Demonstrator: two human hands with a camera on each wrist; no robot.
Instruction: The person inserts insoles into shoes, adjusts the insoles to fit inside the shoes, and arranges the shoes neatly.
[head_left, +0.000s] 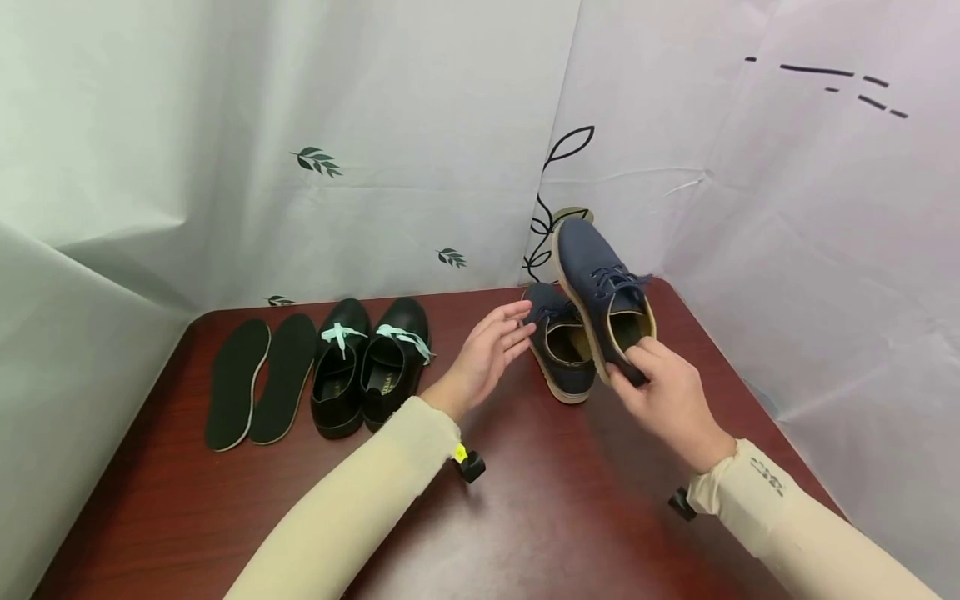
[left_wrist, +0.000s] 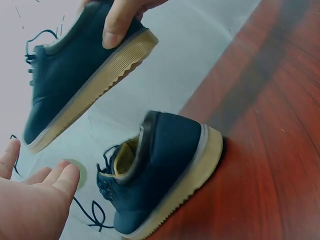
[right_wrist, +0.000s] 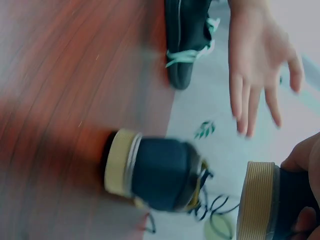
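My right hand (head_left: 667, 400) grips a navy lace-up shoe (head_left: 588, 258) by its heel, fingers inside the opening and thumb on the outside. The shoe is lifted above the table with its toe pointing up and away. Below and left of it, a matching navy shoe (head_left: 566, 367) stands on the table, partly hidden by the raised one. With fingers stretched out, my left hand (head_left: 483, 354) hovers beside the standing shoe and holds nothing. In the left wrist view the raised shoe (left_wrist: 65, 80) shows its tan ridged sole, apart from my left fingers.
A pair of black shoes with mint laces (head_left: 401, 325) stands at the left of the reddish-brown table (head_left: 510, 500). Left of them lie two dark insoles (head_left: 236, 383). A white curtain (head_left: 420, 125) with leaf prints hangs behind and along the sides.
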